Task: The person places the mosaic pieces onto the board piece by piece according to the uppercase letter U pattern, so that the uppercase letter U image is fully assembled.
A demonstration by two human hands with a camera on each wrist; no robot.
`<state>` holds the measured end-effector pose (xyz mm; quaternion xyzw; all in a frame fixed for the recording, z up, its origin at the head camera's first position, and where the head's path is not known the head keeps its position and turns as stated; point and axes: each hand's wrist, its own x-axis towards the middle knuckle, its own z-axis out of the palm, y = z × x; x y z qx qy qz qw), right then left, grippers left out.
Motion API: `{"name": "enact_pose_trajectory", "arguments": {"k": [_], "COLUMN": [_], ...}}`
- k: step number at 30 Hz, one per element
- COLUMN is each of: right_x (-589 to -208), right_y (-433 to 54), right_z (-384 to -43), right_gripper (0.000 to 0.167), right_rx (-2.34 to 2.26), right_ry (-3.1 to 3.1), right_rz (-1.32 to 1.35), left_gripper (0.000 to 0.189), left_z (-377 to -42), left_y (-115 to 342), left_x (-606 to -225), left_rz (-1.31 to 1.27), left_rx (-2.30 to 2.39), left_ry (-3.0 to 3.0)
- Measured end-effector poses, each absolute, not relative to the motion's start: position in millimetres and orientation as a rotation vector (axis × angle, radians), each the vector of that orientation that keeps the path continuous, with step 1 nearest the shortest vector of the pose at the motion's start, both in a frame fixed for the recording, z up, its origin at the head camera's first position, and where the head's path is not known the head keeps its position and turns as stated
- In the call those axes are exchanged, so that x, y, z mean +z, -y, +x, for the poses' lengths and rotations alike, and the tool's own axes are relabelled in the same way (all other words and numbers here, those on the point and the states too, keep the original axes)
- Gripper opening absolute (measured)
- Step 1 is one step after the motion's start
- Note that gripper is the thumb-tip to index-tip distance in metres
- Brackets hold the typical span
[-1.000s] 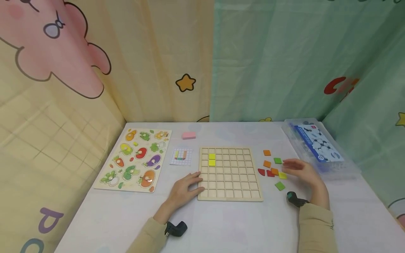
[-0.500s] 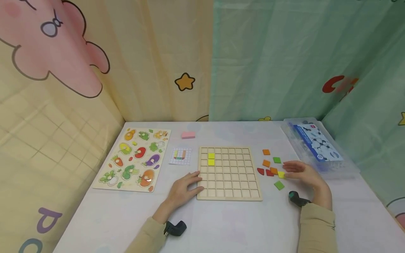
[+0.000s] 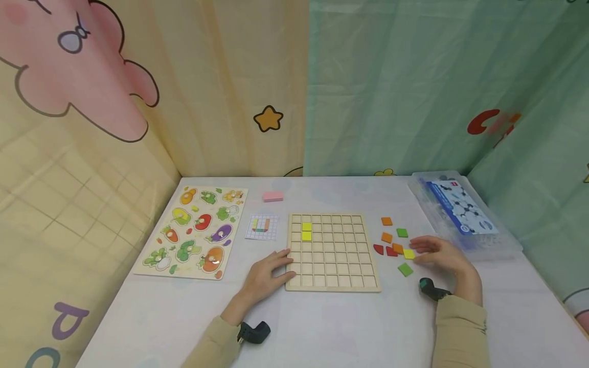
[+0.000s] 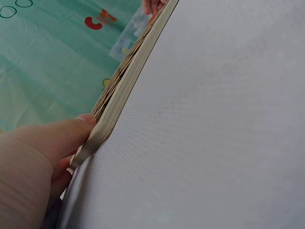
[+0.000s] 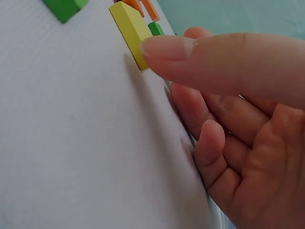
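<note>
My left hand (image 3: pixel 267 276) rests against the left edge of a wooden grid board (image 3: pixel 333 291). Its thumb (image 4: pixel 71 133) lies on the board's rim near the front corner. Two yellow square tiles (image 3: pixel 307 231) sit one above the other in the grid's upper left. On the right, my right hand (image 3: pixel 439 254) is at a loose yellow tile (image 3: pixel 408 254), with the thumb (image 5: pixel 171 50) at the tile's edge. The other fingers are loosely bent, and the index fingertip appears apart from the tile. Around it lie orange tiles (image 3: pixel 386 221), green tiles (image 3: pixel 405 270) and red pieces (image 3: pixel 378 249).
A small card (image 3: pixel 271 235) with a coloured pattern lies left of the board. Beyond it are a pink block (image 3: pixel 273 197) and a vegetable peg puzzle (image 3: pixel 184 271). A clear plastic case (image 3: pixel 501 250) with a blue label stands at the back right, near the right hand.
My right hand has lowered slightly, bringing the thumb to the loose yellow tile. The left hand stays at the board's edge. The head view has shifted a little.
</note>
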<state>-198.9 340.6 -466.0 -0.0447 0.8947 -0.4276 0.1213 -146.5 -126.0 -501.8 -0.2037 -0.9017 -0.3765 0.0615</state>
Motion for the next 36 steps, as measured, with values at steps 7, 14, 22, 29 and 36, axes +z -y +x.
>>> {"name": "enact_pose_trajectory", "arguments": {"k": [7,14,22,29,36], "right_x": [-467,-464,-465,-463,-453], "right_y": [-340,-335,-335,-333,-332], "right_z": [-199,-198,-200,-200,-197], "right_gripper": [0.052,0.047,0.042,0.042,0.042], "right_rx": [-1.242,-1.202,-1.174,-1.184,-1.125], "right_ry": [-2.615,-2.619,-2.627,-2.605,-2.595], "right_rz": [-0.135,-0.101,-0.083,-0.031,0.04], "left_gripper": [0.037,0.037,0.036,0.036,0.037], "left_z": [-146,-146,-147,-147,-147], "left_y": [125,125,126,126,126], "left_x": [-501,-501,-503,-504,-503], "left_rz": [-0.594,-0.598,-0.597,-0.587,-0.589], "left_rx": [-1.137,-1.129,-1.119,-1.126,-1.124], "left_ry": [2.74,2.733,2.725,2.73,2.736]}}
